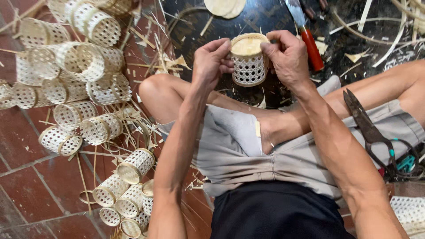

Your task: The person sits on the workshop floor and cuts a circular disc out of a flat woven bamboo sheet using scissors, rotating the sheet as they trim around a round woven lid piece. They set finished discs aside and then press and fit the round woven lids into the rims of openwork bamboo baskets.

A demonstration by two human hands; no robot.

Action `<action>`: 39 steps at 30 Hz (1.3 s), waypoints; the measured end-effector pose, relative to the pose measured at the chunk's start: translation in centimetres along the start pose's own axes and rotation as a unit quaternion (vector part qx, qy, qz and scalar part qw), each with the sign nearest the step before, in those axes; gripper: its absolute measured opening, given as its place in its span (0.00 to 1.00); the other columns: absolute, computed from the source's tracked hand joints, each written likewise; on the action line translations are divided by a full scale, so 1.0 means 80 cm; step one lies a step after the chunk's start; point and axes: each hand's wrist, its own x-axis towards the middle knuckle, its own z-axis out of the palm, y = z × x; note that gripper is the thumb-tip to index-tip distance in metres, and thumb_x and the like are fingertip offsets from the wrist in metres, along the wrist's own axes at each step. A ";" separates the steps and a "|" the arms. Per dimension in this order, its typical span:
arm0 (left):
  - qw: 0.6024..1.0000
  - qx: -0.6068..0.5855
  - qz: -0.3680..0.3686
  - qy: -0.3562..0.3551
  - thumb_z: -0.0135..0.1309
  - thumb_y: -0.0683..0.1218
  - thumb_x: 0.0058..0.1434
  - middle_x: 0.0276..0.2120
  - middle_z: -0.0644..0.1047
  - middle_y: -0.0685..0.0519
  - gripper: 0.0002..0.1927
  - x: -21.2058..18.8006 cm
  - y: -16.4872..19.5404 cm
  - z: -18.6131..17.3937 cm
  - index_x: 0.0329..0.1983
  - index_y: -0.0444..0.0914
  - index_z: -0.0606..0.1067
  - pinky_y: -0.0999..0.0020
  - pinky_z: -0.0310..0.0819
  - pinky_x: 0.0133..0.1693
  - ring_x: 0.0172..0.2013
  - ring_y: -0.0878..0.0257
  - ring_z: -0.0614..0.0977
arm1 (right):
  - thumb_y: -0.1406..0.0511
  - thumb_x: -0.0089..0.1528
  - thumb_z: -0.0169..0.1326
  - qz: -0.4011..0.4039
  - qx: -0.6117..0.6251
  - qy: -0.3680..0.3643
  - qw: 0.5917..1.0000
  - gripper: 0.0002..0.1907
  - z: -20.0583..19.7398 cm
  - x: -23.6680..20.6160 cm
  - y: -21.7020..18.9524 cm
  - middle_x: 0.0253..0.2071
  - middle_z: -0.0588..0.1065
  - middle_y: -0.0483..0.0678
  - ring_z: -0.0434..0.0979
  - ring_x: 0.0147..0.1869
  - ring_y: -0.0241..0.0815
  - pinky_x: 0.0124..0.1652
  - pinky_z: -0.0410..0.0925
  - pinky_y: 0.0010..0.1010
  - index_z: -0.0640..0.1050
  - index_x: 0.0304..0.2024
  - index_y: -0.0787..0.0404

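Holding up a small pale cylinder basket of open hexagon-weave bamboo (pixel 249 66), just beyond the bent bare knee (pixel 152 86) and a little above it. Gripping it from 2 sides: with the left hand (pixel 212 62) on the knee-side wall, fingers curled and thumb and forefinger pinching near the flat solid rim band; with the right hand (pixel 287 55) on the wall away from the knee, fingers wrapped round it and thumb up at the rim. Both grasping, neither released.

Judging from that grip, working the rim band round the top of the weave. To do it well:

- Press with the thumbs in short steps round the rim, not all at 1 spot, since the open weave looks easy to crush.
- Support the wall from outside with the curled fingers, so as not to dent it.
- Turn the basket a little at a time, checking that the band sits level all round.
- Squeeze lightly; thin strips probably split under a hard pinch.

Minding also the red-handled knife (pixel 307 42), lying on the dark board beyond the knee and just past the right hand, and the dark metal shears (pixel 372 132) resting on the thigh well apart from the knee. Leaving alone the heap of similar pale woven cylinders (pixel 79 66) on the red brick floor (pixel 26 177), outward of the knee.
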 end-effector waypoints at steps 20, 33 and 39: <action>0.879 0.469 0.083 -0.028 0.67 0.44 0.54 0.21 0.77 0.55 0.13 -0.102 -0.024 0.014 0.36 0.33 0.77 0.70 0.74 0.25 0.22 0.70 0.78 | 0.70 0.56 0.63 0.162 -0.010 -0.254 0.954 0.11 -0.047 -0.036 -0.011 0.30 0.78 0.45 0.77 0.33 0.32 0.33 0.72 0.26 0.80 0.40 0.68; 0.895 0.443 0.003 -0.055 0.65 0.42 0.56 0.20 0.78 0.53 0.10 -0.083 -0.021 0.018 0.31 0.31 0.75 0.73 0.72 0.23 0.21 0.70 0.78 | 0.72 0.56 0.64 0.271 0.070 -0.249 0.927 0.08 -0.048 -0.037 0.019 0.25 0.77 0.48 0.78 0.25 0.35 0.26 0.72 0.29 0.78 0.34 0.70; 0.871 0.476 0.059 -0.112 0.57 0.40 0.55 0.25 0.78 0.49 0.26 -0.096 -0.016 0.023 0.60 0.42 0.74 0.68 0.75 0.29 0.26 0.63 0.78 | 0.67 0.61 0.62 -0.002 -0.089 -0.184 0.979 0.11 -0.043 -0.045 0.009 0.30 0.78 0.49 0.78 0.34 0.43 0.34 0.72 0.32 0.81 0.44 0.66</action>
